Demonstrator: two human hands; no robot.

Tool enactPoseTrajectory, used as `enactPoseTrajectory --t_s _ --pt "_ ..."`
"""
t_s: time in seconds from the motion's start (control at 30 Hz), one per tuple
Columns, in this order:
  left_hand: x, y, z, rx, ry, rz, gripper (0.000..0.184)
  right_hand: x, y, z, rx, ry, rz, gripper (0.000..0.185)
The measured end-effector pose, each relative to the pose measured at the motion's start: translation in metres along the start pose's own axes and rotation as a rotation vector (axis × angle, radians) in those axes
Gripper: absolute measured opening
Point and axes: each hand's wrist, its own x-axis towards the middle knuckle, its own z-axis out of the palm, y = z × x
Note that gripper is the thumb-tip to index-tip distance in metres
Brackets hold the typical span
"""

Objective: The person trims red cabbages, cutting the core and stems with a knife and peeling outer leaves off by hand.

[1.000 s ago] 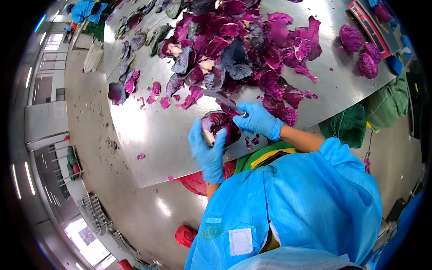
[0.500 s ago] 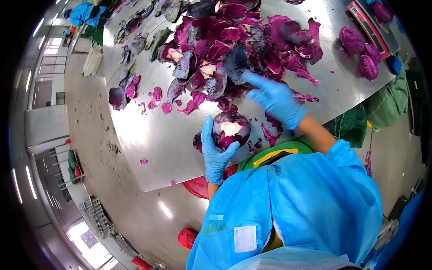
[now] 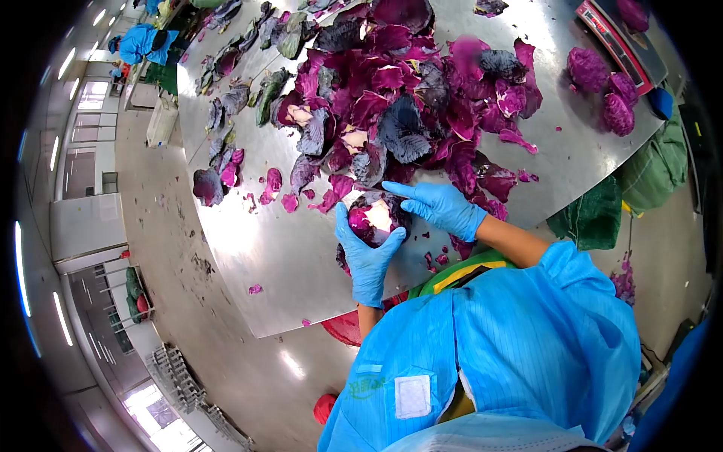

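Note:
A red cabbage with a pale cut base facing up rests at the table's near edge. My left hand is wrapped round its near left side, thumb and fingers on opposite sides. My right hand is at the cabbage's far right edge, index finger stretched over it and the other fingers curled. A thin, blade-like strip shows beyond that fingertip; what the curled fingers hold is hidden. Both hands wear blue gloves. Just beyond lies a heap of loose purple cabbage leaves.
Several whole red cabbages lie at the right, beside a red-and-grey device. The metal table has its corner at the near left. Green sacks hang by its right edge. Another person in blue is far left.
My right hand has come back from above the leaf heap to the cabbage's far side. My left hand keeps hold of the cabbage, which appears slightly turned.

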Motion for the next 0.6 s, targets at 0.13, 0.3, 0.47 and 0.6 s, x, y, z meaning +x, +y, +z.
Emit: enactPoseTrajectory --t_s 0.13,0.3,0.47,0.6 --pt "0.004 -0.005 0.002 -0.078 -0.010 -0.007 0.121 0.009 -0.010 0.000 -0.251 -0.055 0.022 0.053" --pt "0.009 -0.001 0.003 -0.093 -0.022 -0.045 0.119 0.017 -0.014 0.009 -0.509 0.058 -0.051 0.053" --pt "0.008 0.009 0.012 -0.046 0.046 -0.035 0.119 0.024 -0.020 0.009 -0.291 -0.012 0.146 0.046" --pt "0.009 0.007 0.020 0.030 0.087 -0.011 0.118 0.026 -0.014 0.008 -0.088 -0.003 0.255 0.048"
